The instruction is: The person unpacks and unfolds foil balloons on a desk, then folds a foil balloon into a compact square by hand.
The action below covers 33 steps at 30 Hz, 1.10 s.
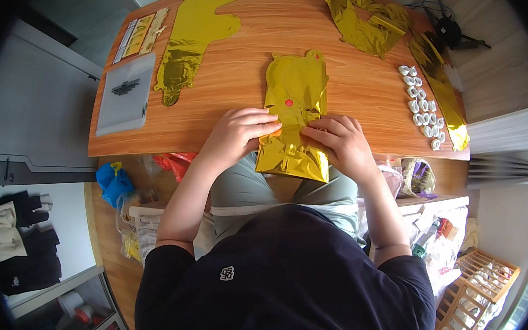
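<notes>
A flat, uninflated gold foil balloon [296,80] lies folded lengthwise in front of me, with a small red dot near its middle. Its near end hangs past the table's front edge above my lap. My left hand [235,133] grips the left side of the foil, fingers together on top and the thumb mostly hidden. On the opposite side, my right hand [345,140] holds the foil with curled fingers. Creases run across the sheet between the two hands.
More flat gold balloons lie at the table's far left [203,27], far right [365,24] and right edge [435,79]. Several small white rolls [425,106] stand in rows at right. A clear plastic sleeve [125,98] and printed cards [139,34] lie left. Bags [114,183] sit below.
</notes>
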{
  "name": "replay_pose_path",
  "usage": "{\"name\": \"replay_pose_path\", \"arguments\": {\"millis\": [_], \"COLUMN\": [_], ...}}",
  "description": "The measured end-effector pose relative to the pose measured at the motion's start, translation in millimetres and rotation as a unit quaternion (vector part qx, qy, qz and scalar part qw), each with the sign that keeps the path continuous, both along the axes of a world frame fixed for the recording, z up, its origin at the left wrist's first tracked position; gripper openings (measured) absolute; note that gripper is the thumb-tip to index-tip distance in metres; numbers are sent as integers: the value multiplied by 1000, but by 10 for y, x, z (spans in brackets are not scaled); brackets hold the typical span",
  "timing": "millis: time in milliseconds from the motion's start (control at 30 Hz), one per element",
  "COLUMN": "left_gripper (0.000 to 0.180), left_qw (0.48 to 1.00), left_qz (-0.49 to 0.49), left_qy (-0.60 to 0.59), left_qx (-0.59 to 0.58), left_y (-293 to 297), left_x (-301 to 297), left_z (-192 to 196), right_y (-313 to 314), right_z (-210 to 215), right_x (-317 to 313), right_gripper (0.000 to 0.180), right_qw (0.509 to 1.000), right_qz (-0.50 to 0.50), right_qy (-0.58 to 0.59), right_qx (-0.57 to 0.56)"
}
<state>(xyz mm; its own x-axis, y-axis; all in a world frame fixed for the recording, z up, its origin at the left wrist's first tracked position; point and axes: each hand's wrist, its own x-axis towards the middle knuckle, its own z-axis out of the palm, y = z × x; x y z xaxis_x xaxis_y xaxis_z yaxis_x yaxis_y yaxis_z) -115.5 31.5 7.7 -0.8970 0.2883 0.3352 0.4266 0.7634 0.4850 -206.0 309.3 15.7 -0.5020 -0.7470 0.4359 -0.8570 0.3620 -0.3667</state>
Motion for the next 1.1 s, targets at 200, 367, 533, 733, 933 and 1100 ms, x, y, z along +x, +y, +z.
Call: {"name": "replay_pose_path", "arguments": {"millis": [200,367,533,733,933,1100], "left_gripper": [44,27,25,41,46,45], "left_qw": [1000,998,980,944,938,962], "left_qz": [9,31,72,187,197,210], "left_qy": [-15,-22,-151,-124,-33,-29], "left_qx": [14,43,111,241,282,172], "left_y": [28,13,12,151,206,222], "left_x": [-9,-20,-131,-116,-147,-179], "left_z": [19,33,63,-8,-77,-84], "right_y": [38,34,-21,-182,-229,-298], "right_z": [14,-13,-18,54,130,166], "right_x": [-3,-66,-77,-29,-69,-67], "right_gripper": [27,32,32,69,79,81], "right_qw": [998,994,957,932,927,914], "right_qz": [3,-18,-131,-181,-202,-232], "right_qy": [3,-112,-259,-281,-307,-323], "right_qx": [58,2,2,-139,-73,-77]}}
